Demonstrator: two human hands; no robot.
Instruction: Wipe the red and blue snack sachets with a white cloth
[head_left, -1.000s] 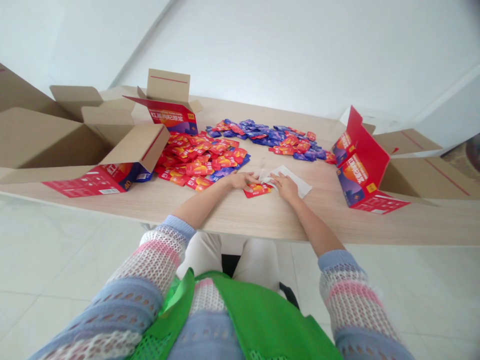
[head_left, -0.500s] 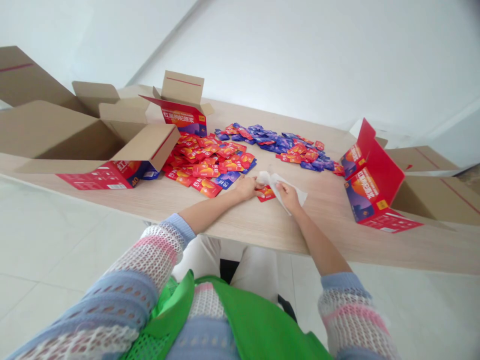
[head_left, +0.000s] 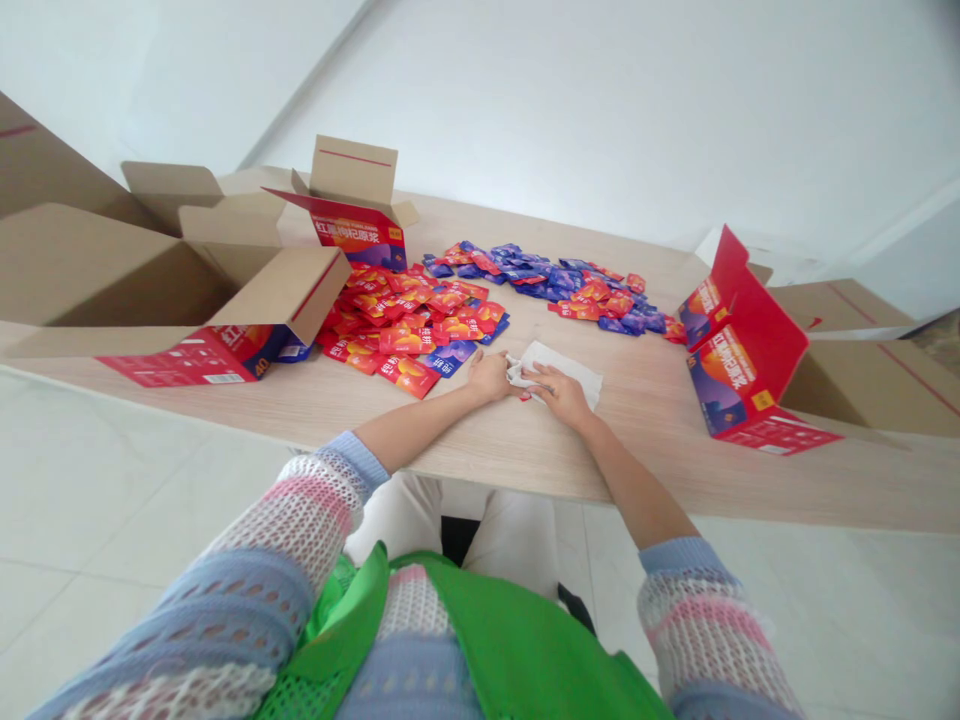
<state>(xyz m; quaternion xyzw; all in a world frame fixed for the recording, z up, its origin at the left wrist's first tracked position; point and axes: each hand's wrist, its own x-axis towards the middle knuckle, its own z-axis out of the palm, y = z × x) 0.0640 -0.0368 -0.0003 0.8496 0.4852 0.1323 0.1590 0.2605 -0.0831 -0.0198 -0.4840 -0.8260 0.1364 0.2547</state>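
Observation:
A white tissue (head_left: 574, 372) lies spread on the table in front of me, its left end bunched. My right hand (head_left: 559, 393) rests on it with the fingers stretched out. Against the bunched end is my left hand (head_left: 491, 377), its fingers closed round something mostly hidden. Only a small red bit of a packet (head_left: 525, 397) shows between the hands, under the tissue. Just left of my left hand is a heap of red packets (head_left: 405, 335) with a few blue ones at its edge.
A longer pile of blue and red packets (head_left: 551, 280) lies farther back. Open cartons stand at the left (head_left: 187, 355), the back left (head_left: 360, 235) and the right (head_left: 735, 375). The table's front edge (head_left: 510, 487) runs before my legs.
The tissue has come down flatter over the red packet, which was more visible before. My right hand has opened from a pinch and moved slightly left. The view has shifted a little.

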